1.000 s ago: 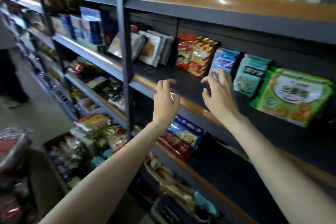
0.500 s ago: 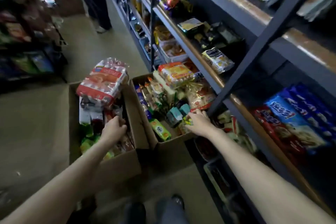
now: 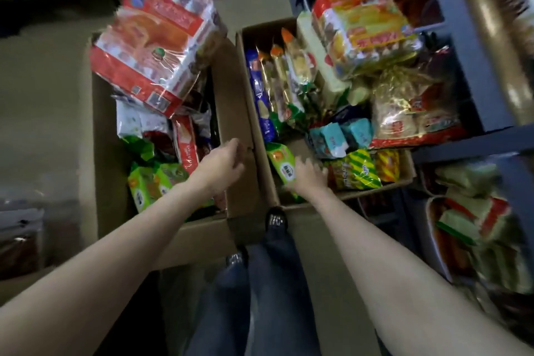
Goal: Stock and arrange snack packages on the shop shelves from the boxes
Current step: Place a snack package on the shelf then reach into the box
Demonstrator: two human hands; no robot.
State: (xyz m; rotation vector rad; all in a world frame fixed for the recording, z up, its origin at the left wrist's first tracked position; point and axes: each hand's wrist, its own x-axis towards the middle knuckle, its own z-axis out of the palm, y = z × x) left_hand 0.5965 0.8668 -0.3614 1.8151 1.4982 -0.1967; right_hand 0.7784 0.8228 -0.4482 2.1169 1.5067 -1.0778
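Observation:
Two open cardboard boxes full of snack packages stand on the floor below me. My left hand [image 3: 222, 165] hovers over the right side of the left box [image 3: 101, 153], fingers loosely curled, holding nothing. My right hand [image 3: 307, 176] reaches into the near end of the right box [image 3: 404, 175]. It lies against a green snack package [image 3: 281, 163], and I cannot see whether the fingers grip it. A large red and white bag [image 3: 153, 46] sits on top of the left box. Teal packets [image 3: 341, 136] and a yellow-green striped package [image 3: 355, 170] lie just right of my right hand.
Grey metal shelving [image 3: 462, 52] rises on the right, with trays of packages [image 3: 474, 228] on its low levels. My legs and shoes [image 3: 276, 220] stand right behind the boxes. Dark goods [image 3: 20, 240] sit at the far left on the floor.
I have turned from the shelf down to the boxes. Both hands dropped from the shelf edge into the boxes; my left hand then moved right and my right hand came nearer, to the green package.

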